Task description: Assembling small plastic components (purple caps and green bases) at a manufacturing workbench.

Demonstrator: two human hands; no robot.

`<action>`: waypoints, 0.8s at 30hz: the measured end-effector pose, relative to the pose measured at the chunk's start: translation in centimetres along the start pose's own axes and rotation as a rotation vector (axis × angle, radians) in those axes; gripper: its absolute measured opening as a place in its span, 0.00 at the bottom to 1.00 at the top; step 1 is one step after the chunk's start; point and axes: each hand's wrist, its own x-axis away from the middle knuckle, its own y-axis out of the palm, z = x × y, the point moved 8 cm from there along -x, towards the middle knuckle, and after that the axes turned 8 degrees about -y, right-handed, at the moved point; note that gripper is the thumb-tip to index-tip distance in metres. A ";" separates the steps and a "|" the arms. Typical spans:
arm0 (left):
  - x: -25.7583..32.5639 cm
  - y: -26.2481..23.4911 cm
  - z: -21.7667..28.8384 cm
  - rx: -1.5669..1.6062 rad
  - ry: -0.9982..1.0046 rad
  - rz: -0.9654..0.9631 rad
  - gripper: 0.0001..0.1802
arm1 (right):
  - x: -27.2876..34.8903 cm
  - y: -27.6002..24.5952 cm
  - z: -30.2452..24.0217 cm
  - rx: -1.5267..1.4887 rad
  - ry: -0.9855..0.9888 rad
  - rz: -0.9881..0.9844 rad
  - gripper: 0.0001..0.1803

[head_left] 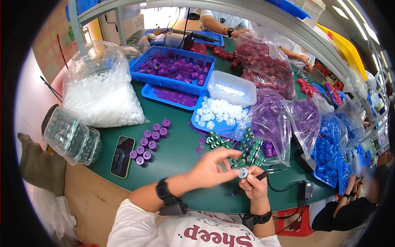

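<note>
Gripping pale disc (243, 173) + blk tool (262, 175) w/ R hand (256, 186); L hand (210, 167) spread; shirt lettering (216, 236) red.

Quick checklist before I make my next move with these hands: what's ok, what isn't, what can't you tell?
1. Small round piece held: ok, in the fingers of your right hand.
2. Left hand free to work: ok, thumb and forefinger apart; whether the thumb touches the piece, cannot tell.
3. Black-handled tool pointing away from the left hand: ok, its tip faces right.
4. Tool tip cool: cannot tell.
5. Space just beyond the fingers uncluttered: not ok, green-and-silver parts are heaped there.
6. Purple caps clear of both hands: ok, grouped off to the left.
</note>
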 end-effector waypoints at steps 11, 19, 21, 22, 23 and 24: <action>-3.3 -18.6 -1.4 -1.759 -0.456 0.432 0.20 | 0.0 -1.1 0.1 -0.114 -0.004 0.064 0.05; -2.9 -8.4 0.2 -0.175 -0.025 0.209 0.14 | -0.2 -1.5 -0.2 -0.125 0.006 0.099 0.04; -1.9 -4.1 0.0 -0.066 0.073 -0.002 0.17 | -0.2 -1.1 -0.2 -0.123 0.012 0.100 0.04; -1.6 -2.7 -0.3 0.037 0.071 -0.042 0.17 | -0.2 -1.0 -0.2 -0.090 0.024 0.110 0.05; -1.4 -1.5 -0.6 0.140 0.071 -0.082 0.17 | -0.2 -1.0 -0.2 -0.056 0.036 0.119 0.06; -1.2 -0.8 -1.0 0.159 0.040 -0.120 0.18 | -0.2 -1.1 -0.2 -0.043 0.037 0.133 0.06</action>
